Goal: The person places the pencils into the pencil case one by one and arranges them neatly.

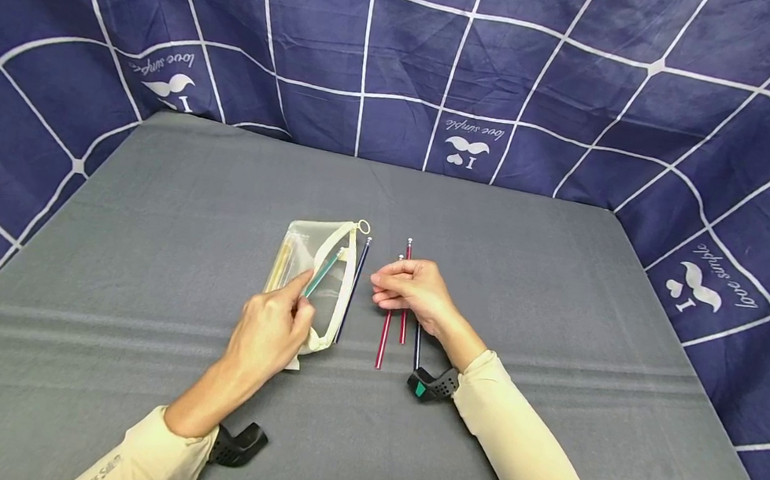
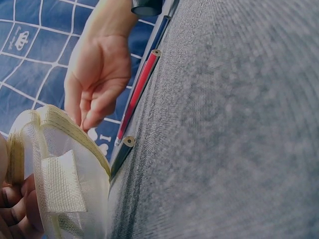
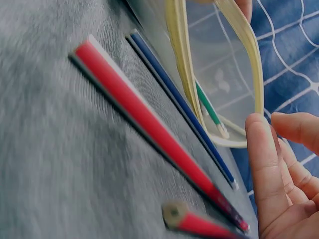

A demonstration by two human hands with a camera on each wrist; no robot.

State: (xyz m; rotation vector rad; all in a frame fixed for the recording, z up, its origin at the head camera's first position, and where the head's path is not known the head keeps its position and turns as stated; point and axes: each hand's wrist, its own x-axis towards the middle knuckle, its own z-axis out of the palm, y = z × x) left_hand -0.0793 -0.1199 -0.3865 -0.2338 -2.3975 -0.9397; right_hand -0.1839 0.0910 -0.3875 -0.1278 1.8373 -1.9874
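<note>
A translucent pencil pouch [image 1: 307, 231] with a cream zipper edge lies on its side, its mouth spread toward the right. My left hand [image 1: 269, 330] grips its near side, the index finger reaching over the top; in the left wrist view several of its fingers curl behind the mesh. Inside the pouch a green pencil [image 3: 209, 104] slants near the mouth. My right hand [image 1: 415, 287] hovers right of the mouth, thumb and fingertips close together with nothing between them. Beneath it lie two red pencils [image 1: 383, 343]. A blue pencil [image 1: 354, 292] rests alongside the pouch's zipper edge.
A dark blue pencil [image 1: 417, 345] lies partly hidden under the right wrist. Yellowish sticks [image 1: 280, 260] show through the pouch's left side. The grey cloth table [image 1: 219, 197] is bordered by a dark blue checked curtain [image 1: 406, 52] at the back and sides.
</note>
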